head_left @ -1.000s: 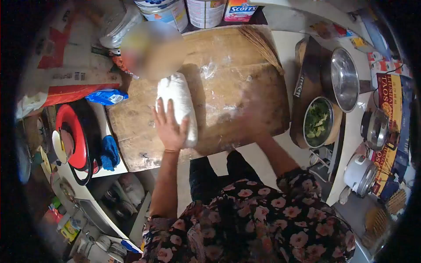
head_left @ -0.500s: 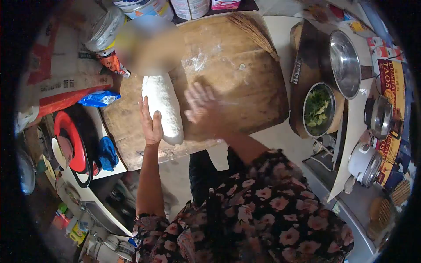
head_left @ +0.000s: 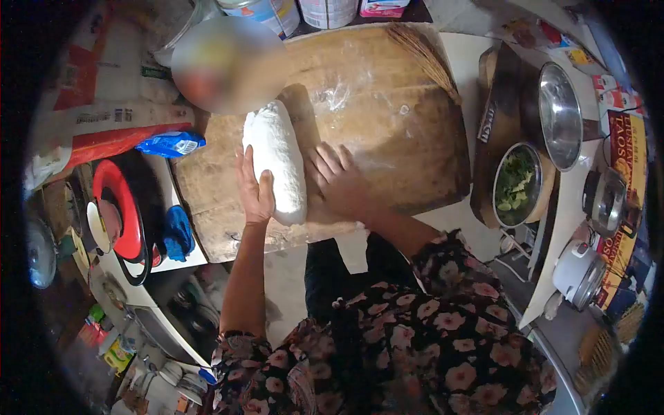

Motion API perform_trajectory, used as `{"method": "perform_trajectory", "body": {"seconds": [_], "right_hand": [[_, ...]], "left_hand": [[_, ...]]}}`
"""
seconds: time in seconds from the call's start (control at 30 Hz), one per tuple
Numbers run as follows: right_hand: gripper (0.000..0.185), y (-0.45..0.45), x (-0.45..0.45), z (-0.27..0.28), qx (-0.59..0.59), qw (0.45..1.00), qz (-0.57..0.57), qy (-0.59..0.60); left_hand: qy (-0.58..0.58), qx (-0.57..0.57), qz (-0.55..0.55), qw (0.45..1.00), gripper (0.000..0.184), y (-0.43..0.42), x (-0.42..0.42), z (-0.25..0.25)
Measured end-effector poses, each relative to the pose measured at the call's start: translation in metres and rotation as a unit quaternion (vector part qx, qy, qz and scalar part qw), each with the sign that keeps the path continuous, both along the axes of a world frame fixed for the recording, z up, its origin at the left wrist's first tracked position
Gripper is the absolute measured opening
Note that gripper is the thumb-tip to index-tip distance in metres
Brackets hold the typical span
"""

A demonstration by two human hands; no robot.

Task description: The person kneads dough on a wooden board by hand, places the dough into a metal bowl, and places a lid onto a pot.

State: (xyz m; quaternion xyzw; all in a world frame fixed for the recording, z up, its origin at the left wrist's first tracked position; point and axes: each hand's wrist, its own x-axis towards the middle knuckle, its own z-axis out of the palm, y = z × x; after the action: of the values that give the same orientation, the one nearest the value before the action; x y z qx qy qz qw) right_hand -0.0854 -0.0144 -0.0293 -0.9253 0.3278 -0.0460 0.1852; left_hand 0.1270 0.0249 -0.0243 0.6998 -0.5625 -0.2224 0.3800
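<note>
A thick white log of dough [head_left: 278, 155] lies lengthwise on the floured wooden board [head_left: 387, 145]. Along the log's left side rests my left hand [head_left: 256, 190], fingers extended and thumb on the dough's lower part. Just to the right of the dough, my right hand [head_left: 339, 178] is over the board with its fingers spread. A narrow gap separates its fingertips from the dough. The top end of the log reaches a blurred patch.
A small straw broom [head_left: 425, 59] lies at the board's back right. Further right are a bowl of greens [head_left: 515, 185] and a steel bowl [head_left: 560, 117]. A red basin [head_left: 117, 207], a blue cloth [head_left: 178, 232] and a blue packet [head_left: 169, 144] are on the left.
My left hand has shifted from on top of the dough to its left side. My right hand has moved left across the board, near the dough. The camera view has shifted slightly.
</note>
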Motion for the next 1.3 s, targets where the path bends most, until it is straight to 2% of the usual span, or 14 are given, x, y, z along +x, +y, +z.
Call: {"method": "perform_trajectory", "body": {"seconds": [0.37, 0.43, 0.57, 0.6, 0.67, 0.77, 0.9, 0.97, 1.03, 1.1, 1.13, 1.17, 1.23, 1.3], "right_hand": [[0.065, -0.173, -0.07, -0.043, -0.257, 0.943, -0.198, -0.08], [0.06, -0.149, -0.03, -0.038, -0.153, 0.981, -0.12, -0.02], [0.055, -0.079, 0.019, -0.01, -0.063, 0.979, -0.115, -0.154], [0.054, -0.062, 0.034, -0.012, 0.029, 0.96, -0.184, -0.21], [0.052, -0.024, 0.071, -0.008, 0.211, 0.864, -0.3, -0.345], [0.065, -0.023, 0.084, 0.014, 0.434, 0.707, -0.388, -0.403], [0.068, -0.021, 0.044, 0.043, 0.427, 0.697, -0.414, -0.4], [0.064, -0.018, 0.014, -0.008, 0.398, 0.696, -0.38, -0.462], [0.064, -0.025, -0.002, 0.03, 0.403, 0.75, -0.374, -0.368], [0.064, -0.035, -0.004, 0.04, 0.401, 0.796, -0.36, -0.275], [0.062, -0.044, -0.001, 0.031, 0.299, 0.839, -0.372, -0.26], [0.059, -0.054, 0.001, 0.022, 0.194, 0.871, -0.38, -0.244], [0.056, -0.071, 0.015, 0.02, 0.167, 0.869, -0.362, -0.293], [0.052, -0.08, 0.028, 0.015, -0.036, 0.949, -0.245, -0.195]], "left_hand": [[0.018, 0.02, -0.005, 1.0, 0.062, 0.001, 0.005, -0.006], [0.03, 0.034, -0.01, 0.999, 0.064, 0.003, 0.003, -0.003], [0.146, 0.003, -0.055, 0.988, 0.067, -0.003, 0.011, -0.002], [0.144, -0.005, -0.056, 0.988, 0.067, -0.01, 0.007, 0.009], [0.461, 0.11, 0.073, 0.878, 0.066, -0.012, -0.007, 0.037], [0.48, 0.071, 0.088, 0.87, 0.069, -0.013, -0.014, 0.041], [0.495, 0.092, 0.08, 0.86, 0.069, -0.01, -0.057, 0.059], [0.504, 0.113, 0.124, 0.847, 0.069, -0.013, -0.077, 0.056], [0.447, 0.128, 0.121, 0.877, 0.066, -0.01, -0.089, 0.05], [0.22, 0.158, 0.159, 0.95, 0.065, -0.022, -0.094, 0.033], [0.063, 0.092, 0.15, 0.982, 0.064, -0.027, -0.095, 0.031], [0.062, 0.09, 0.156, 0.982, 0.064, -0.035, -0.096, 0.028], [-0.196, 0.092, 0.103, 0.971, 0.062, -0.053, -0.099, 0.024], [-0.18, 0.114, 0.025, 0.977, 0.065, -0.065, -0.094, 0.017]]}}
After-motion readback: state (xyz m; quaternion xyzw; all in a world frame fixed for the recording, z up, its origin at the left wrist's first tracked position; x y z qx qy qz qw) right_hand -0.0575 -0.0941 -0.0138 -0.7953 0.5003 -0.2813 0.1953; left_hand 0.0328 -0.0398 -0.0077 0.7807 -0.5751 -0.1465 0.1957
